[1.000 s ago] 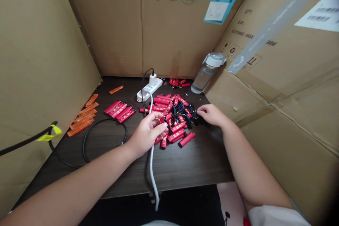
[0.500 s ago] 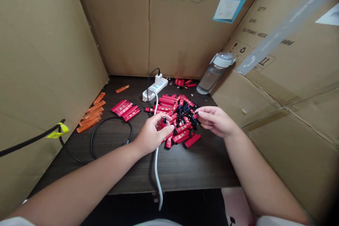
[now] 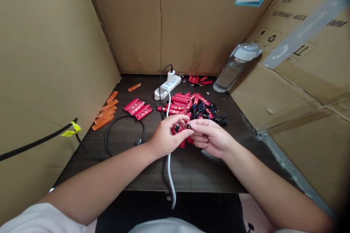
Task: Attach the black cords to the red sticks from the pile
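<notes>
My left hand [image 3: 166,134] is closed around a red lighter [image 3: 176,129], whose black top points up toward me. Just to its right, my right hand [image 3: 210,136] pinches a small dark part [image 3: 188,126] with a shiny bit on it. The fingertips of both hands almost meet over the pile. Under and behind them lies a heap of red lighters [image 3: 179,100] with gold printing, partly hidden by my hands. Small black and blue parts [image 3: 201,109] are strewn over the right side of that heap.
A row of red lighters [image 3: 138,108] and orange translucent strips [image 3: 104,114] lie to the left. Behind stands a white power strip [image 3: 166,88]; its white cable [image 3: 170,178] crosses the table. A water bottle [image 3: 232,69] leans by the right cardboard wall [image 3: 308,80]. A black cable [image 3: 106,138] loops left.
My right hand has moved left from the black parts to beside my left hand, carrying a small part. The left hand still holds the red lighter. The whole view has shifted slightly.
</notes>
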`<state>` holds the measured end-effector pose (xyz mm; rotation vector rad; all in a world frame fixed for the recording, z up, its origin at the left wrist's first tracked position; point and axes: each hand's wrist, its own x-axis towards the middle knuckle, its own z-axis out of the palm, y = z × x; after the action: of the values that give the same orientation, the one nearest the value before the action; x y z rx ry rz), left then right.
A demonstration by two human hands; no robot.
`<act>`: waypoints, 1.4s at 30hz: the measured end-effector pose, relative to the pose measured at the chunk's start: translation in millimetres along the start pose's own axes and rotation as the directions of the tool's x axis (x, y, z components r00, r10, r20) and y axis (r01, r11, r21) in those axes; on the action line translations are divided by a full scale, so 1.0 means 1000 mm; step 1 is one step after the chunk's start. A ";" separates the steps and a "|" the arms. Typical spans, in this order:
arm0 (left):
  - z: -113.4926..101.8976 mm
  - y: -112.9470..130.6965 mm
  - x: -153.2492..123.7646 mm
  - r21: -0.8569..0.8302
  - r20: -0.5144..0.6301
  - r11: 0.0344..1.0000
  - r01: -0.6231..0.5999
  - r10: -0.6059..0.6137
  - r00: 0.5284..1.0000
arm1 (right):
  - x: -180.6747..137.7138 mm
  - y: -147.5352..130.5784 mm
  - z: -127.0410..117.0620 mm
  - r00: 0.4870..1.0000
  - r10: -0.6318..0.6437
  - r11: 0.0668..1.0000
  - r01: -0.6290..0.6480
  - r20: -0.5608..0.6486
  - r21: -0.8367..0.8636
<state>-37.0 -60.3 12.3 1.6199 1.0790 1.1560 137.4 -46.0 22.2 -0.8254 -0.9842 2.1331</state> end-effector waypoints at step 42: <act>-0.022 0.010 0.001 0.021 0.491 0.911 -0.411 0.349 0.799 | -0.008 0.005 -0.020 0.894 0.190 0.978 -0.135 0.405 -0.162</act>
<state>-56.6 -58.8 26.8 2.1510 0.5198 0.8606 155.7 -46.0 10.1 -0.5290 -1.3228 2.4750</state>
